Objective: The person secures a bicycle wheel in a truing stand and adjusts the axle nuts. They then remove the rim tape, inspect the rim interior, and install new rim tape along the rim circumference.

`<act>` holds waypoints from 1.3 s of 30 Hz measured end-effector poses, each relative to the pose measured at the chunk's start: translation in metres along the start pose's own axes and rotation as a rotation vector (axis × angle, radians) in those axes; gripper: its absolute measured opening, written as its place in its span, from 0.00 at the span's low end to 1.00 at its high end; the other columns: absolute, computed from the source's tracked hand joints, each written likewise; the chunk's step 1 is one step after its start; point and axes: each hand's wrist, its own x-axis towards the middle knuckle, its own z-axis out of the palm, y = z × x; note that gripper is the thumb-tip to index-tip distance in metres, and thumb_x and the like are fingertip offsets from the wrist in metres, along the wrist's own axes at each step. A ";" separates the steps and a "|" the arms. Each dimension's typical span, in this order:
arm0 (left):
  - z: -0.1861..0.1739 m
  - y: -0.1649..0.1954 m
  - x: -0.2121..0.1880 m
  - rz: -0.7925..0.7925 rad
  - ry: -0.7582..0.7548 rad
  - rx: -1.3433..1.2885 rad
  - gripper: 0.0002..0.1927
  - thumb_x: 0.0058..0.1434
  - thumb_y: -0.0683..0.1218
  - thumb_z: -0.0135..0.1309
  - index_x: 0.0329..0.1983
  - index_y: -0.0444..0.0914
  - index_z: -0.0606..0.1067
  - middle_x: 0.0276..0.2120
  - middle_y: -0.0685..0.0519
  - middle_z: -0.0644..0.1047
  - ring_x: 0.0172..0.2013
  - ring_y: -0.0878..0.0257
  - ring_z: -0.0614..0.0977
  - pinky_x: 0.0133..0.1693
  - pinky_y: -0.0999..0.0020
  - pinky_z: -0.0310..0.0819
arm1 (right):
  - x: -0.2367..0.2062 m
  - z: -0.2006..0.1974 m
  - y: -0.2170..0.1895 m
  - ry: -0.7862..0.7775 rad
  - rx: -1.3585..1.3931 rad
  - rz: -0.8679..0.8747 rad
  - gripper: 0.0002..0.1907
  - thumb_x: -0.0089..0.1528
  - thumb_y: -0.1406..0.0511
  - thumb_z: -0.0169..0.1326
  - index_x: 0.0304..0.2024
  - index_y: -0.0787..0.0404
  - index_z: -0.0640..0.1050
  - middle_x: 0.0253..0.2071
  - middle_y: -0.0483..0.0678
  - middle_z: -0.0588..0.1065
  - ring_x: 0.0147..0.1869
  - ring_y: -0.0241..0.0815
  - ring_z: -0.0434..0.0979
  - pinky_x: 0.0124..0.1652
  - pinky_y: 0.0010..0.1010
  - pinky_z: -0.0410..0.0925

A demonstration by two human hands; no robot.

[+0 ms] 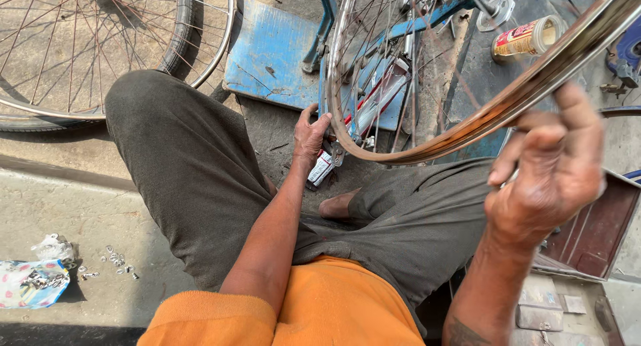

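Observation:
A shiny metal bicycle rim [427, 149] with thin spokes stands in a blue truing stand [327, 26] in front of me. My left hand [309, 134] grips the rim's lower left edge with thumb and fingers. My right hand [551, 169] is raised close to the camera and holds the rim's right side, fingers curled around it. A small red and white packet [321, 168] lies on the ground just below my left hand. I sit with my knees apart in dark grey trousers and an orange shirt.
A second spoked wheel with a tyre [183, 32] leans at the upper left. A blue board [270, 56] lies under the stand. A tin can [527, 38] lies at upper right. Small nuts [119, 260] and a plastic bag [30, 282] sit lower left. A reddish tray [594, 236] is right.

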 end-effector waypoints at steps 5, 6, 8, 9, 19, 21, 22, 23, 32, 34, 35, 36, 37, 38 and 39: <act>-0.001 -0.001 0.000 0.075 0.016 0.103 0.41 0.60 0.53 0.64 0.70 0.30 0.64 0.53 0.37 0.78 0.53 0.56 0.81 0.55 0.63 0.75 | -0.023 0.024 0.024 -0.003 -0.211 0.030 0.26 0.78 0.49 0.42 0.60 0.67 0.71 0.39 0.41 0.70 0.25 0.25 0.67 0.20 0.17 0.63; 0.000 0.000 0.000 0.046 0.007 0.064 0.41 0.59 0.53 0.63 0.70 0.31 0.63 0.53 0.36 0.79 0.52 0.55 0.82 0.54 0.63 0.76 | -0.041 0.035 0.037 -0.004 -0.160 0.021 0.24 0.80 0.51 0.40 0.58 0.66 0.71 0.37 0.40 0.71 0.22 0.24 0.67 0.19 0.16 0.63; 0.001 0.001 0.000 -0.003 -0.014 -0.011 0.41 0.57 0.53 0.62 0.70 0.32 0.62 0.51 0.35 0.79 0.49 0.55 0.82 0.51 0.62 0.77 | -0.079 0.049 0.061 -0.080 -0.236 0.044 0.17 0.79 0.57 0.40 0.52 0.66 0.70 0.31 0.41 0.65 0.23 0.29 0.65 0.20 0.24 0.61; 0.002 0.002 0.001 0.002 -0.013 -0.015 0.41 0.58 0.53 0.61 0.70 0.32 0.62 0.51 0.36 0.79 0.48 0.55 0.83 0.48 0.61 0.79 | -0.099 0.054 0.070 -0.155 -0.301 -0.119 0.15 0.83 0.61 0.42 0.58 0.70 0.69 0.42 0.52 0.75 0.43 0.46 0.77 0.40 0.38 0.73; 0.000 -0.002 0.001 0.045 -0.020 -0.002 0.36 0.62 0.50 0.60 0.69 0.30 0.64 0.45 0.40 0.81 0.39 0.61 0.84 0.35 0.66 0.83 | -0.138 0.064 0.111 -0.628 -0.539 0.429 0.18 0.63 0.64 0.57 0.54 0.61 0.79 0.49 0.55 0.81 0.53 0.53 0.83 0.50 0.41 0.74; 0.000 -0.002 0.000 0.057 -0.021 -0.005 0.36 0.62 0.50 0.61 0.69 0.30 0.64 0.45 0.40 0.81 0.38 0.61 0.84 0.35 0.66 0.84 | -0.132 0.065 0.106 -0.619 -0.547 0.441 0.18 0.62 0.64 0.58 0.54 0.62 0.78 0.48 0.55 0.81 0.53 0.54 0.82 0.50 0.42 0.73; 0.000 -0.001 0.000 0.031 -0.013 -0.003 0.37 0.61 0.50 0.60 0.69 0.30 0.63 0.44 0.40 0.81 0.36 0.61 0.84 0.33 0.66 0.83 | -0.129 0.065 0.104 -0.613 -0.552 0.436 0.18 0.62 0.64 0.58 0.54 0.62 0.78 0.48 0.56 0.81 0.53 0.54 0.82 0.50 0.42 0.73; 0.001 -0.001 0.000 0.007 -0.006 0.000 0.37 0.60 0.50 0.60 0.69 0.31 0.63 0.43 0.39 0.81 0.34 0.60 0.84 0.31 0.65 0.83 | -0.127 0.066 0.102 -0.605 -0.556 0.431 0.18 0.62 0.64 0.58 0.54 0.63 0.78 0.48 0.56 0.81 0.54 0.55 0.82 0.50 0.42 0.73; -0.001 -0.002 0.001 0.006 -0.001 0.041 0.37 0.61 0.51 0.60 0.70 0.32 0.62 0.45 0.38 0.80 0.36 0.60 0.85 0.33 0.65 0.85 | -0.120 0.068 0.099 -0.554 -0.576 0.456 0.18 0.62 0.62 0.62 0.52 0.63 0.79 0.48 0.59 0.81 0.55 0.56 0.81 0.53 0.44 0.71; -0.001 -0.003 0.002 0.015 -0.006 0.028 0.37 0.61 0.51 0.60 0.70 0.32 0.62 0.46 0.37 0.80 0.37 0.60 0.85 0.33 0.65 0.86 | -0.117 0.068 0.098 -0.501 -0.559 0.308 0.22 0.61 0.63 0.63 0.56 0.64 0.77 0.48 0.60 0.80 0.53 0.57 0.81 0.49 0.44 0.71; -0.001 -0.003 0.002 0.019 -0.008 0.022 0.37 0.61 0.50 0.60 0.70 0.32 0.62 0.46 0.37 0.80 0.37 0.61 0.85 0.34 0.66 0.86 | -0.116 0.069 0.097 -0.475 -0.549 0.234 0.24 0.61 0.63 0.63 0.58 0.65 0.76 0.47 0.61 0.80 0.52 0.57 0.80 0.48 0.43 0.71; -0.001 -0.002 0.002 0.014 -0.007 0.024 0.37 0.61 0.50 0.60 0.70 0.32 0.62 0.46 0.36 0.80 0.36 0.60 0.85 0.33 0.65 0.85 | -0.115 0.069 0.096 -0.497 -0.588 0.351 0.26 0.61 0.62 0.64 0.60 0.63 0.75 0.43 0.61 0.79 0.45 0.55 0.78 0.45 0.42 0.70; -0.001 -0.002 0.002 0.010 -0.006 0.025 0.37 0.61 0.50 0.60 0.70 0.31 0.62 0.46 0.35 0.80 0.35 0.60 0.84 0.32 0.65 0.84 | -0.113 0.070 0.095 -0.520 -0.627 0.468 0.28 0.61 0.61 0.64 0.63 0.61 0.74 0.38 0.60 0.78 0.38 0.53 0.76 0.42 0.41 0.70; -0.001 -0.002 0.002 0.005 -0.006 0.026 0.38 0.61 0.50 0.60 0.70 0.31 0.62 0.46 0.35 0.80 0.34 0.59 0.84 0.32 0.65 0.84 | -0.112 0.070 0.093 -0.540 -0.666 0.585 0.30 0.61 0.61 0.64 0.65 0.58 0.74 0.33 0.60 0.77 0.31 0.50 0.74 0.39 0.40 0.69; 0.000 -0.002 0.002 0.008 -0.002 0.037 0.38 0.61 0.51 0.60 0.70 0.31 0.62 0.46 0.35 0.80 0.34 0.60 0.85 0.32 0.66 0.84 | -0.111 0.070 0.092 -0.519 -0.628 0.563 0.30 0.61 0.61 0.65 0.65 0.59 0.73 0.33 0.59 0.77 0.30 0.47 0.72 0.38 0.38 0.68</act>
